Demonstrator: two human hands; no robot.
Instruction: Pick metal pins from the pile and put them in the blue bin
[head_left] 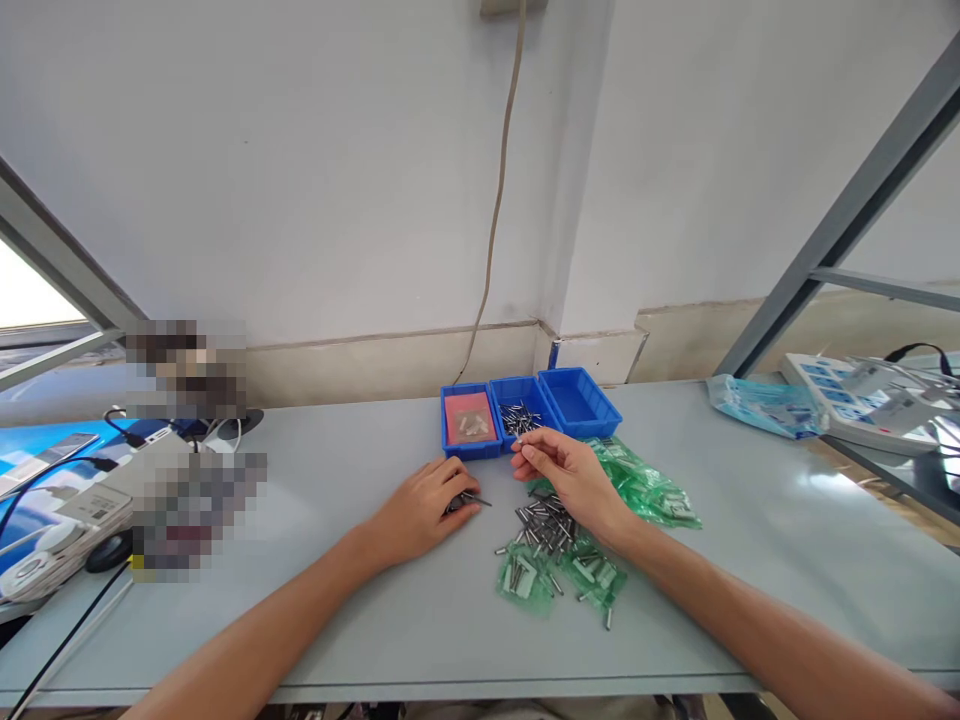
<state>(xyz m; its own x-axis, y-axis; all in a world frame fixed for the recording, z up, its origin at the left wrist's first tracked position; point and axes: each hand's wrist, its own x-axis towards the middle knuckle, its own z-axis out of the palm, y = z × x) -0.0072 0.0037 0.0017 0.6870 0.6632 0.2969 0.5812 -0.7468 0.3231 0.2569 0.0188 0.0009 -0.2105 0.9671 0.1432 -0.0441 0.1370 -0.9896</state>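
Note:
My left hand [424, 512] rests on the table with its fingers curled around several thin metal pins [474, 498], some of them poking out past the fingertips. My right hand [570, 475] is raised in front of the middle blue bin, thumb and fingertips pinched together; what they hold is too small to name. Dark metal pins [521, 418] lie in that middle bin [551, 410]. Below my right hand, a loose pile of short metal pins [546, 522] spreads over the table, beside small green plastic bags [525, 580] with more pins in and around them.
The left blue bin [445, 425] holds a pink sheet and a small clear bag. At the right is an empty blue bin [581, 398]. A larger green bag [656, 490] lies behind my right wrist. Power strips with cables [112, 505] crowd the left; a blue plastic bag [761, 405] sits right.

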